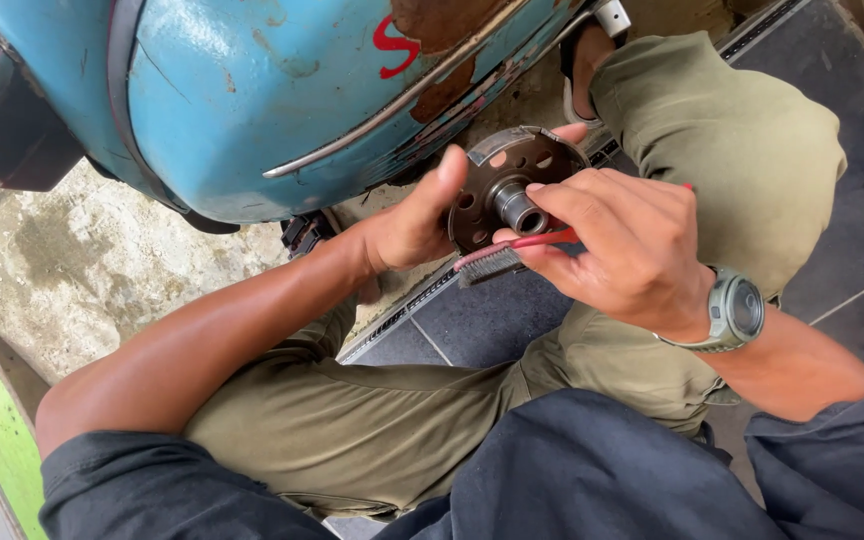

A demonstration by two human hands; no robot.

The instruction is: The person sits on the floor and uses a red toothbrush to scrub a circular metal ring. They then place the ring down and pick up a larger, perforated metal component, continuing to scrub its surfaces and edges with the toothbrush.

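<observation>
Filling the upper left of the frame is a blue scooter body (252,90), its paint chipped to rust along a thin chrome trim strip (392,110), standing on stained concrete floor (82,270). Below it we see our own olive trousers (372,420), knees bent in a crouch, with dark floor mats (492,320) under us towards the right.

Just above the centre of the frame we hold a round metal hub plate (497,185), rusty brown, drilled with a ring of holes and carrying a bright steel sleeve in its middle. We judge it stiff and fairly heavy for its size, not fragile, with a dry, rough face that should not slip; the rim looks the safest place to take it, clear of the sleeve.

Our left hand (407,225) does just that: it is closed on the plate's left edge, thumb raised along the face, forearm coming in from the lower left. Our right hand (627,250), with a grey-green wristwatch (737,312) on the wrist, comes from the lower right and is curled round the red handle of a small wire brush (497,260). Its bristles lie just under the plate's lower edge, touching or nearly so; we cannot tell which. The forefinger stretches along the plate's right side.
</observation>
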